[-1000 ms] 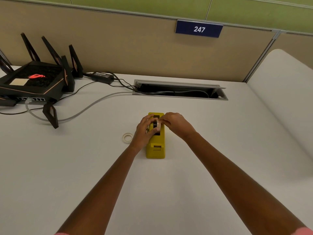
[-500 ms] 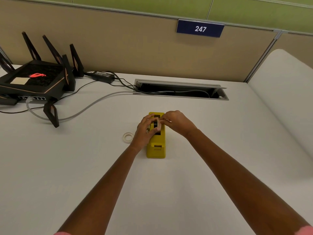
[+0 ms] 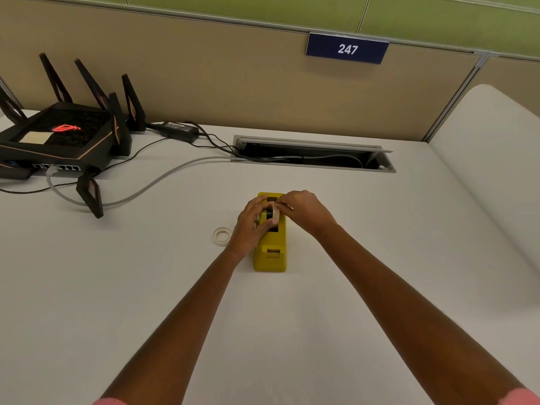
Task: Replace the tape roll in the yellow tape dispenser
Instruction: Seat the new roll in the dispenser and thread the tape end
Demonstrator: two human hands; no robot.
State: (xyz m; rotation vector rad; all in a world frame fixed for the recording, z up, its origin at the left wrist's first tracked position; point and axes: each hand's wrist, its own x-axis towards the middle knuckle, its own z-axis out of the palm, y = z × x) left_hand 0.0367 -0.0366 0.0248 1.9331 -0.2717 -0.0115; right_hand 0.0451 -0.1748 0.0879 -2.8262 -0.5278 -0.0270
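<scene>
The yellow tape dispenser [image 3: 270,254] stands in the middle of the white desk, its cutter end toward me. A pale tape roll on a black hub [image 3: 272,213] sits upright in the dispenser's open slot. My left hand [image 3: 252,226] grips this roll from the left, thumb over its top. My right hand [image 3: 304,211] pinches the roll's upper right edge with its fingertips; I cannot tell whether it holds the tape's loose end. A second, thin whitish tape ring [image 3: 222,236] lies flat on the desk just left of my left hand.
A black router [image 3: 62,138] with several antennas sits at the far left, with its power brick [image 3: 178,128] and cables trailing into an open cable hatch [image 3: 312,156] behind the dispenser. A beige partition with a "247" sign [image 3: 347,49] backs the desk. A raised white ledge [image 3: 491,171] lies right.
Both hands stay on the roll at the dispenser. The roll has sunk slightly lower into the slot and the right fingertips have shifted a little along its top.
</scene>
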